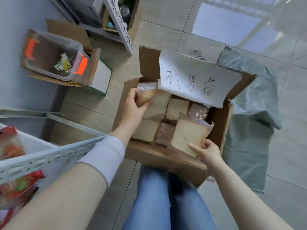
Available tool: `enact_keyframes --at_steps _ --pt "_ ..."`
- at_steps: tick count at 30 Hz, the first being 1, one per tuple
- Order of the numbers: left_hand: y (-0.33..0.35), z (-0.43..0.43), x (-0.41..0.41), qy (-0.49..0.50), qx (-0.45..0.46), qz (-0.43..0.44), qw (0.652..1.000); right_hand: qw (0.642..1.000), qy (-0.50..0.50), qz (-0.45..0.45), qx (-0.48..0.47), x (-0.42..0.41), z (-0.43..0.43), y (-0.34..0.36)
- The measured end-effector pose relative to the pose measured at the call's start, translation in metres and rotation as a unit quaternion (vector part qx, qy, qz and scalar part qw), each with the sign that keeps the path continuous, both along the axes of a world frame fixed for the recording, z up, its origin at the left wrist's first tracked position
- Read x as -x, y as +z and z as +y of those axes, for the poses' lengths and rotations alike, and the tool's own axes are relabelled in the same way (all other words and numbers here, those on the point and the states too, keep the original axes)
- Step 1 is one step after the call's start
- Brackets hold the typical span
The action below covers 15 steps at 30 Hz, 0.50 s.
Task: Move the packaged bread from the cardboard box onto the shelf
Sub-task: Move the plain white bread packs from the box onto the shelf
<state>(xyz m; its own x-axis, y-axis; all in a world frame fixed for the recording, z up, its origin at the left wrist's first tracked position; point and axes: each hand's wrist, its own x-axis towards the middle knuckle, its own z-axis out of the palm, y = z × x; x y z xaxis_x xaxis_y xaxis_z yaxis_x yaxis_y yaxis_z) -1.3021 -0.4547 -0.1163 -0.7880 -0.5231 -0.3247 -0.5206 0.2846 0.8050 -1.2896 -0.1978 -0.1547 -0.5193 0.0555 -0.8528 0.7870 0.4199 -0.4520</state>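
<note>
Roughly seven bread packs (177,108) show inside the cardboard box (221,123): five pale and two brownish, standing on edge in two rows. One sheet of paper (199,80) with handwritten characters lies over the box's far end and hides whatever sits under it, so the count stops at what shows

Two bare hands are in the box. The left hand (134,110) is at its far-left corner, fingers curled round the far-left pack (144,97), thumb across the near face and the other fingers behind it. The right hand (207,151) is at the box's near-right corner, gripping the near-right pack (187,138): the thumb lies flat on the pale face and the fingers wrap the edge. That pack is tilted, its lower corner over the box's near wall. One white sleeve band (104,156) circles the left forearm

Left of the box stands the shelf (49,156), with a grey perforated rail; at least two red packets (18,186) lie on it, and none of the bread is there. Further left and beyond the box, one clear plastic bin (54,55) with two orange latches sits in another carton. Right of the box, one grey-green sack (249,105) lies on the tiled floor. Just nearer than the box are two legs in blue jeans (166,205)
</note>
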Motion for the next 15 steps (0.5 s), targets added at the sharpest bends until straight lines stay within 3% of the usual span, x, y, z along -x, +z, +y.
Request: enact_keyframes --at_steps 5,9,15 --pt "0.1 0.006 -0.089 0.101 0.005 0.066 0.993 0.994 0.046 0.035 0.09 -0.025 0.013 0.084" --pt "0.181 0.004 -0.19 0.214 0.037 0.13 0.967 0.979 0.113 0.063 0.159 -0.067 0.007 0.16" --pt "0.321 -0.032 -0.343 0.284 0.112 0.206 0.93 0.927 0.259 0.153 0.221 -0.148 -0.059 0.291"
